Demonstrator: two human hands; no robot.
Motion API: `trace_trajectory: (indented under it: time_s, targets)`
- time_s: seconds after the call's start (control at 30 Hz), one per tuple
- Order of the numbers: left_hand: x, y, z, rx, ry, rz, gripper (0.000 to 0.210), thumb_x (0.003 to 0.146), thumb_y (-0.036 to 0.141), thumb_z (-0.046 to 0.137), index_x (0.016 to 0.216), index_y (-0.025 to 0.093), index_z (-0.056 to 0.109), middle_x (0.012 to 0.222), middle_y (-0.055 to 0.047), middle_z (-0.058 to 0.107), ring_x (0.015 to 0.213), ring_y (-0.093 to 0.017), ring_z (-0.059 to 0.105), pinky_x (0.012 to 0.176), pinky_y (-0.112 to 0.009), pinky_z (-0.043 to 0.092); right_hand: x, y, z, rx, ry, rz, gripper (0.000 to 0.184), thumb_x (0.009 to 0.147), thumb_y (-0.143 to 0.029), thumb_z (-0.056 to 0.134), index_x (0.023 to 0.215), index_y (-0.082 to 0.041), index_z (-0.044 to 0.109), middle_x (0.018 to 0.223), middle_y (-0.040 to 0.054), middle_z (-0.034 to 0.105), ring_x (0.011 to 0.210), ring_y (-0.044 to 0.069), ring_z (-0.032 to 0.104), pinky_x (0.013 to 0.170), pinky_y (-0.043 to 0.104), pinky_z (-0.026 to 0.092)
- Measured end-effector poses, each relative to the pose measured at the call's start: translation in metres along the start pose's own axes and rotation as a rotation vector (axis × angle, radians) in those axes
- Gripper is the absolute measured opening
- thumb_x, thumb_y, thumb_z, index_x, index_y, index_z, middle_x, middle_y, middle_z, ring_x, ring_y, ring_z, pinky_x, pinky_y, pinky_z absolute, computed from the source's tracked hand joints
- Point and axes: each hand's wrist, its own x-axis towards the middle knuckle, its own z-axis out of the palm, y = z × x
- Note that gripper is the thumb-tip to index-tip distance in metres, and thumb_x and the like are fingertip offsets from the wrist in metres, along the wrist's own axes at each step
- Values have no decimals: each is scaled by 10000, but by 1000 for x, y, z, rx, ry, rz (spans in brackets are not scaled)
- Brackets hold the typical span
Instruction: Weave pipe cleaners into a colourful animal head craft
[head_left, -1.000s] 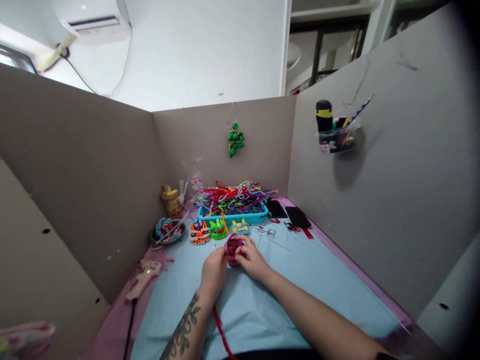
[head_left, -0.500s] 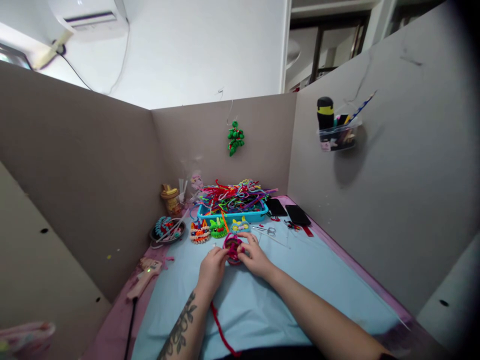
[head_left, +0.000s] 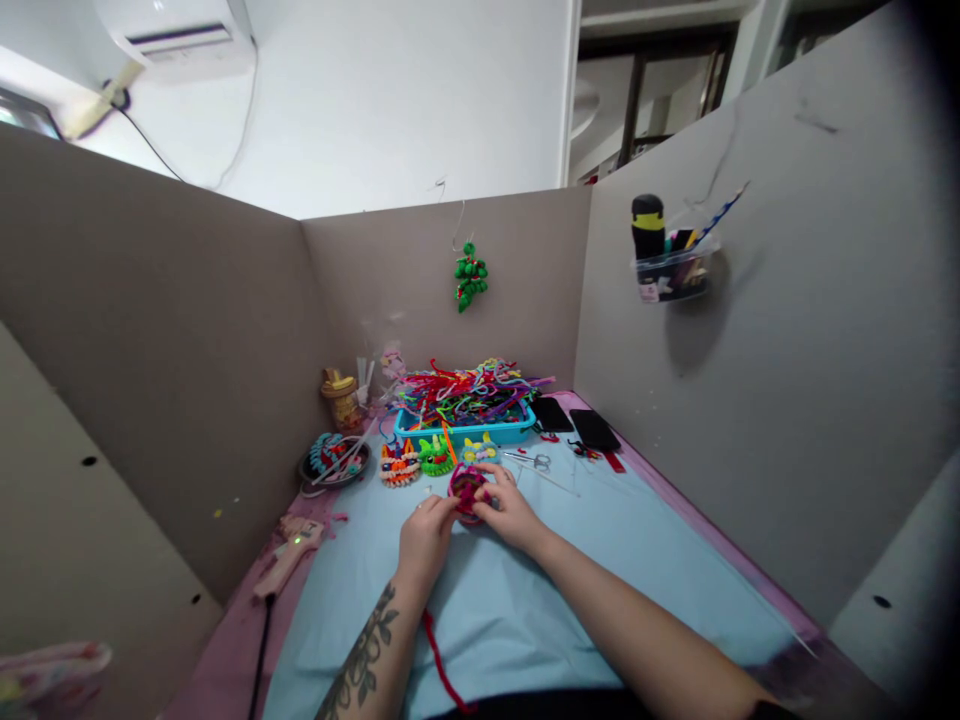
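Observation:
A small round piece worked from magenta and dark red fuzzy yarn or pipe cleaner (head_left: 468, 494) is held between my two hands, a little above the blue cloth. My left hand (head_left: 427, 530) pinches its left side with thumb and fingertips. On the other side, my right hand (head_left: 510, 508) has its thumb and fingers closed on the right edge, with the index finger over the top. Fingers cover part of the piece. A red strand (head_left: 444, 668) runs from beneath my left wrist down toward my lap.
Behind my hands stand orange (head_left: 399, 464), green (head_left: 436, 456) and pale blue-yellow (head_left: 480, 450) fuzzy animal faces. A blue tray (head_left: 495, 433) heaped with colourful strands is beyond them. Scissors (head_left: 540, 462) lie right; two black phones (head_left: 595, 430) farther right. A glue gun (head_left: 291, 555) and bowl (head_left: 352, 478) sit left.
Both hands stay on the round piece, with only slight finger shifts. The piece has turned or moved a very little.

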Motion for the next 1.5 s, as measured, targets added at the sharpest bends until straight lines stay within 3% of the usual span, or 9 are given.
trace_trajectory:
  time_s: [0.3,0.37,0.5,0.67,1.13,1.33,1.5]
  targets:
    - [3,10,-2,57,-52,23,195,859,185,437,799,201,622,753,-29,585,746,-148,564,699,-247,432,3,2,-9,-40,-63,-42,89,707,-163,602,624,-192,614,1232,60,461,1218,252,369,1037,418,275]
    - [2,8,-1,33,-44,-15,186,859,192,430,798,194,607,766,-32,580,738,-150,558,673,-246,429,3,4,-10,-23,-53,-52,29,713,-189,610,712,-206,634,1228,64,464,1212,251,386,1033,427,292]
    - [2,4,2,-37,3,-97,160,848,205,436,790,186,584,768,-30,572,724,-152,553,645,-247,427,-2,5,-14,-17,79,-200,299,737,-195,604,1032,-236,576,1275,83,431,1230,243,378,1035,451,306]
    - [3,5,8,-85,18,-112,166,839,191,428,784,182,585,761,-29,566,719,-151,551,650,-255,428,-8,-1,-11,-190,88,-380,177,792,-169,552,883,-268,667,1280,54,444,1209,248,380,1018,477,323]
    - [3,7,9,10,-70,-105,165,844,169,415,800,184,572,784,-28,559,720,-144,543,646,-240,408,-6,-5,-11,-277,-52,-417,162,801,-223,555,830,-298,697,1214,25,528,1142,260,427,972,458,348]
    - [5,5,5,-66,37,-131,166,853,196,411,776,180,558,771,-30,547,727,-149,540,660,-252,421,-8,3,-11,-109,108,-240,209,791,-173,524,941,-245,652,1273,72,428,1204,241,403,976,424,380]
    - [3,11,4,-65,88,-146,167,869,207,390,829,190,552,822,-36,550,762,-156,543,685,-265,437,-9,0,-8,-134,82,-236,205,778,-172,543,922,-254,663,1276,74,409,1221,266,373,990,460,349]
